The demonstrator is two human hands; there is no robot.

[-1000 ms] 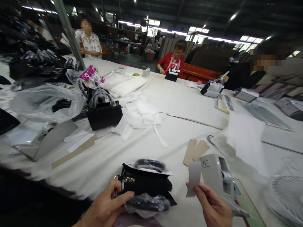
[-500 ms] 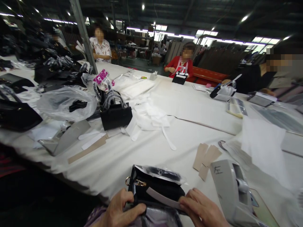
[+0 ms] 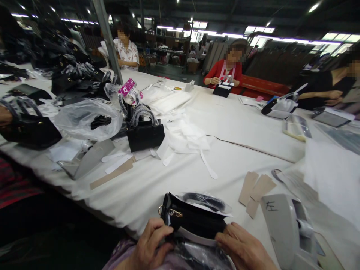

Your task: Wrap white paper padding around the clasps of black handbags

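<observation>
A black handbag lies at the table's near edge, its mouth facing me. A gold zip pull and a ring show at its left end, and a plastic-wrapped handle rests on the far side. My left hand is closed on the bag's near left edge, thumb tucked under. At the right end, my right hand has its fingers curled over the near edge. Between them a pale strip runs along that edge; its ends are partly hidden. Clear plastic covers the part closest to me.
A grey tape dispenser stands right of the bag, near brown card pieces. Farther left are another black handbag, white paper scraps and a second dispenser. Co-workers sit across the table.
The pale strip's left end, raised over the bag's opening before, now lies down along the near edge. My left fingers have closed in on that edge. The view has shifted slightly.
</observation>
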